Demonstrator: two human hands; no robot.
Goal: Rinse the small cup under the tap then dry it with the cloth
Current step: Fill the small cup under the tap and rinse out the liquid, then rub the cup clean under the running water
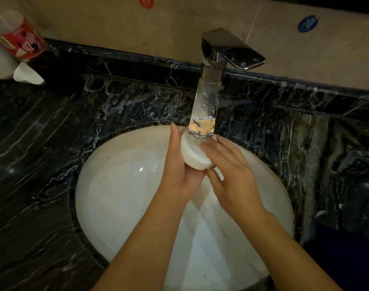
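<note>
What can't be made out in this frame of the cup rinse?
- Cloth: none shows anywhere in the head view.
- Inside of the cup: the water stream and the right hand cover it.
- Left hand: the fingers behind the cup are hidden by it.
- Red-labelled bottle: blurred, cut off by the left edge.
- Drain: the forearms cover it.

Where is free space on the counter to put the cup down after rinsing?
Bare dark counter lies left of the basin, below the white cups and red bottle in the far-left corner. Another bare patch lies right of the basin, below the tap. Under the spout it is crowded: both hands hold the small cup.
</note>
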